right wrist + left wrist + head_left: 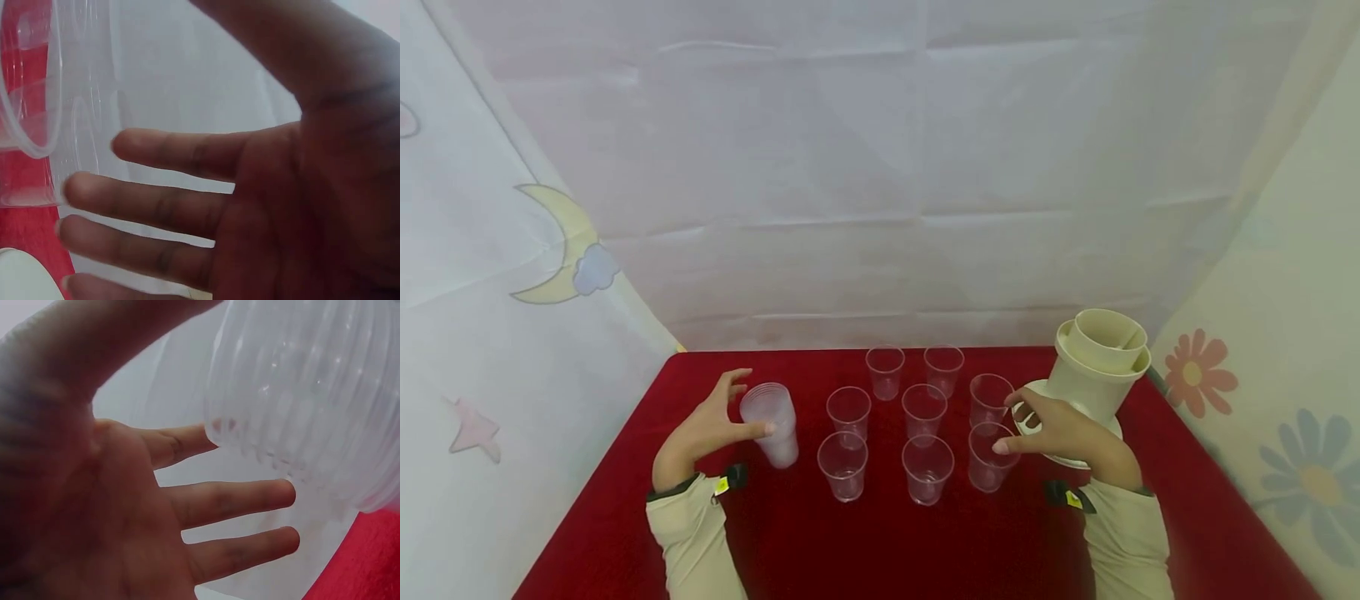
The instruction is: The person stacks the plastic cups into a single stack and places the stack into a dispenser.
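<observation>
A stack of nested clear plastic cups [781,446] stands at the left on the red cloth. My left hand [706,428] is beside it, the thumb across its near side and the fingers spread beyond it; contact is hard to tell. The left wrist view shows the ribbed stack [306,394] between thumb and straight fingers [231,503]. At the right, my right hand [1066,432] hovers next to a front single cup [988,471] and another cup [988,404] behind it. Its fingers [156,197] are extended and hold nothing in the right wrist view.
Several more single clear cups [927,479] stand upright in loose rows mid-table. A cream plastic piece with a round, stepped top [1093,379] stands behind the right hand. White sheets [880,167] enclose the red-covered table [865,550] at the back and sides.
</observation>
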`<state>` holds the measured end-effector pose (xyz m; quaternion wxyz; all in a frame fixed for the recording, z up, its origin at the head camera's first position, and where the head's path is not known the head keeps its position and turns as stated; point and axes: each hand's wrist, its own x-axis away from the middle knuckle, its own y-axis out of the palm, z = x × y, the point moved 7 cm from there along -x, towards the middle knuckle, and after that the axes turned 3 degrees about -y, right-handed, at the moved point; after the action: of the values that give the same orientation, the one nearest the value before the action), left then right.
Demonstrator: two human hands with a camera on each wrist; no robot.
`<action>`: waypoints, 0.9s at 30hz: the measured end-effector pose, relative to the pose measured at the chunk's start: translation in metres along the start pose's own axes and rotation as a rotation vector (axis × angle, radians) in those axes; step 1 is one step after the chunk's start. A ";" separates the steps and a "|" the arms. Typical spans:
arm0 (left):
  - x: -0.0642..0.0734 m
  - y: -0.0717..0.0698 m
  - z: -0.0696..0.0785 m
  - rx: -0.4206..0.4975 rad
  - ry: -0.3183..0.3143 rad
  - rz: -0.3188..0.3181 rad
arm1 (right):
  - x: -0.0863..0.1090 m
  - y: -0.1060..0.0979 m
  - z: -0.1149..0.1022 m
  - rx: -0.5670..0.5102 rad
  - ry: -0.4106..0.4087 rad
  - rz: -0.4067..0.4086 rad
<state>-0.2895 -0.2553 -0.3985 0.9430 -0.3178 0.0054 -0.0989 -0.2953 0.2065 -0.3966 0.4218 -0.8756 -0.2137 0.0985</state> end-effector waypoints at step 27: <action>-0.016 0.010 -0.007 -0.021 0.002 -0.047 | -0.001 0.013 0.001 -0.118 0.022 -0.144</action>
<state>-0.3042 -0.2485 -0.4114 0.9370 -0.3276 -0.0003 -0.1210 -0.2930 0.1993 -0.4078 0.3777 -0.8824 -0.2770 0.0453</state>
